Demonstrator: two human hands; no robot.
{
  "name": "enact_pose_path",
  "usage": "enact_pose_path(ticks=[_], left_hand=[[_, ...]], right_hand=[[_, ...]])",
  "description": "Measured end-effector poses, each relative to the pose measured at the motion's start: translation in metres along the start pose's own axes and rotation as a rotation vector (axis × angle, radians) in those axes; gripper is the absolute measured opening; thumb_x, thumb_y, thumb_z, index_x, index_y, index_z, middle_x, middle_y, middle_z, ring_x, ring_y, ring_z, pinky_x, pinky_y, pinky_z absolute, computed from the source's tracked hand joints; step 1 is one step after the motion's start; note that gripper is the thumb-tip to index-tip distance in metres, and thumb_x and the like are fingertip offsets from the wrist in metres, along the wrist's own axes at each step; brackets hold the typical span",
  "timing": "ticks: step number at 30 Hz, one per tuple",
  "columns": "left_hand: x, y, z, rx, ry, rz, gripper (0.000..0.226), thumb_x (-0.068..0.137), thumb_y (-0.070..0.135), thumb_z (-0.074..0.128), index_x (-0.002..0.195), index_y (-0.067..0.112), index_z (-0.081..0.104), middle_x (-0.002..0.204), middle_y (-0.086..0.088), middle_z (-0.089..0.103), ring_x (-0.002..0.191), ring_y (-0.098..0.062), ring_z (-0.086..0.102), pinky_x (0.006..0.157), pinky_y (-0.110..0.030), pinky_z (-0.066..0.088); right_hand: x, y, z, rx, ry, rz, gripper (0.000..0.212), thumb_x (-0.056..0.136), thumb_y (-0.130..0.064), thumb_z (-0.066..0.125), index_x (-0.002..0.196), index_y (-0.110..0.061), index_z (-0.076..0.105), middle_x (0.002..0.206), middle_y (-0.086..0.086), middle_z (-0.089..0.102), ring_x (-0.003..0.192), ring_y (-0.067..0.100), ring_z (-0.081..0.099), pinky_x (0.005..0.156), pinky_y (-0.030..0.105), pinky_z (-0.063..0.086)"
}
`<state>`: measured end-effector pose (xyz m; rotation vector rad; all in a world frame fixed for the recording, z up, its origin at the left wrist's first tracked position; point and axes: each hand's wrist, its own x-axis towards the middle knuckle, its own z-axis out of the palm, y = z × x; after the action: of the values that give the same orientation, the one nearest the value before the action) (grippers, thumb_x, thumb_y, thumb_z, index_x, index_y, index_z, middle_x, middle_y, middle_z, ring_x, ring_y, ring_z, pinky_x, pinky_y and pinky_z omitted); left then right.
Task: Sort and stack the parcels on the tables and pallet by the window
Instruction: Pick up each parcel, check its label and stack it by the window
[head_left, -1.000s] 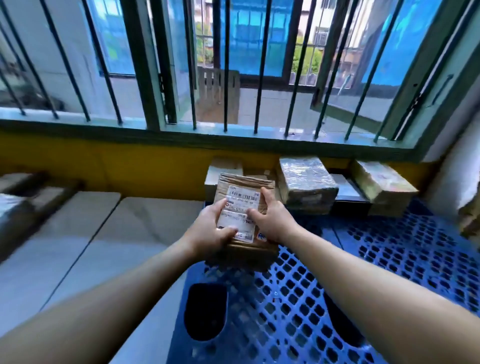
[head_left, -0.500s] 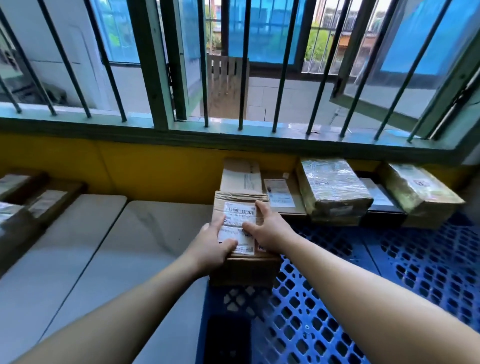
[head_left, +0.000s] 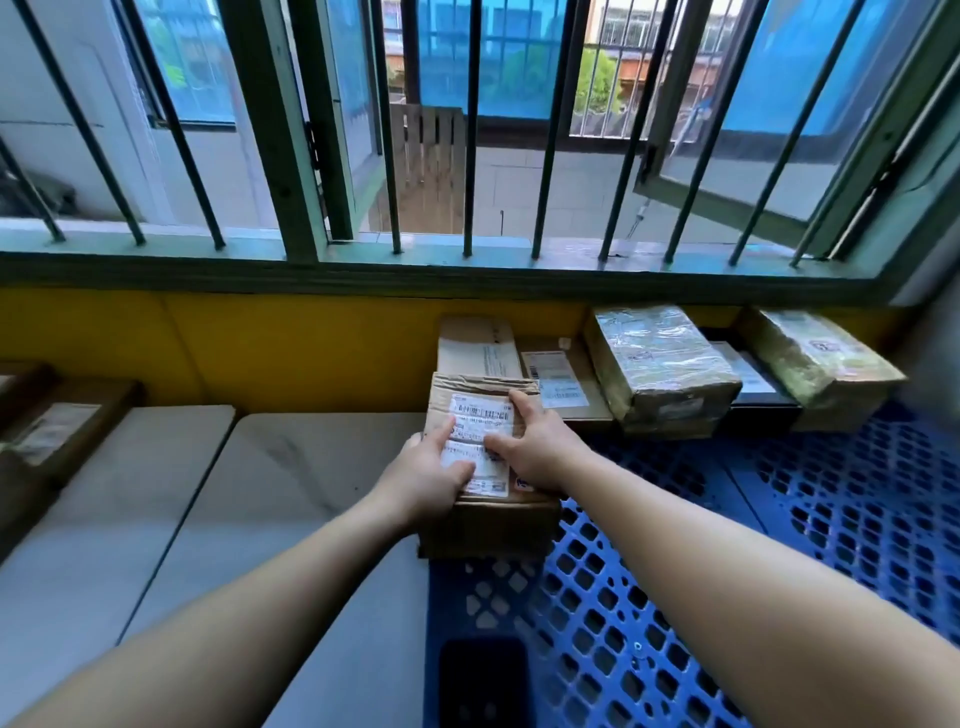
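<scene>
A brown cardboard parcel (head_left: 488, 525) with a white barcode label rests on the blue pallet (head_left: 779, 545) at its left edge. My left hand (head_left: 431, 478) grips its left side, thumb lying on the label. My right hand (head_left: 535, 447) grips its right side, fingers spread over the top. Behind it, along the yellow wall, stand a plain cardboard box (head_left: 475, 345), a flat labelled parcel (head_left: 563, 384), a plastic-wrapped parcel (head_left: 660, 364), a dark flat parcel (head_left: 753, 384) and another wrapped parcel (head_left: 815, 364).
Two grey tables (head_left: 291, 483) stand side by side to the left of the pallet. Brown parcels (head_left: 57, 426) lie at the far left edge. A barred window (head_left: 467, 130) and its sill run across the back. A dark opening (head_left: 483, 680) shows in the pallet near me.
The parcel has come down from a tilted, lifted position and now sits flat on the pallet's left edge, closer to the row by the wall. Both hands stayed on it.
</scene>
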<state>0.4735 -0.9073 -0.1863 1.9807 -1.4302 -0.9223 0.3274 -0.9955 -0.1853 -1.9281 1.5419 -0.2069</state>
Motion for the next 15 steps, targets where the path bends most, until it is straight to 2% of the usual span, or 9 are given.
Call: enact_pose_path(ticks=[4,7,10,15], left_hand=[[-0.016,0.009,-0.011,-0.057,0.007,-0.017,0.083,0.077,0.039,0.062,0.15,0.03,0.024,0.141,-0.006,0.041,0.118,-0.02,0.054,0.104,-0.039,0.044],[-0.028,0.01,-0.02,0.035,0.027,-0.046,0.07,0.09,0.031,0.061,0.15,0.023,0.026,0.148,-0.004,0.033,0.129,-0.02,0.044,0.106,-0.026,0.033],[-0.039,0.006,-0.031,0.148,0.05,-0.067,0.073,0.093,0.038,0.058,0.152,0.019,0.02,0.158,-0.005,0.021,0.142,-0.021,0.027,0.114,-0.032,0.024],[-0.062,0.001,-0.04,0.071,0.005,-0.125,0.072,0.095,0.038,0.056,0.153,0.025,0.016,0.158,-0.002,0.025,0.143,-0.021,0.028,0.113,-0.033,0.026]], right_hand=[[-0.007,-0.004,-0.007,-0.089,-0.027,-0.026,0.083,0.089,-0.06,0.057,0.155,-0.039,0.011,0.156,0.008,0.024,0.13,0.027,0.045,0.094,0.034,0.045],[-0.012,-0.009,-0.014,-0.114,-0.023,-0.053,0.084,0.091,-0.058,0.057,0.157,-0.035,0.01,0.163,0.01,0.011,0.143,0.031,0.032,0.105,0.04,0.04],[-0.013,-0.018,-0.022,-0.145,0.002,-0.087,0.085,0.091,-0.057,0.057,0.157,-0.03,0.01,0.165,0.011,0.004,0.148,0.033,0.022,0.113,0.045,0.032],[-0.021,-0.032,-0.02,-0.196,-0.017,-0.102,0.084,0.093,-0.055,0.055,0.158,-0.027,0.01,0.164,0.011,0.005,0.143,0.035,0.03,0.107,0.042,0.04]])
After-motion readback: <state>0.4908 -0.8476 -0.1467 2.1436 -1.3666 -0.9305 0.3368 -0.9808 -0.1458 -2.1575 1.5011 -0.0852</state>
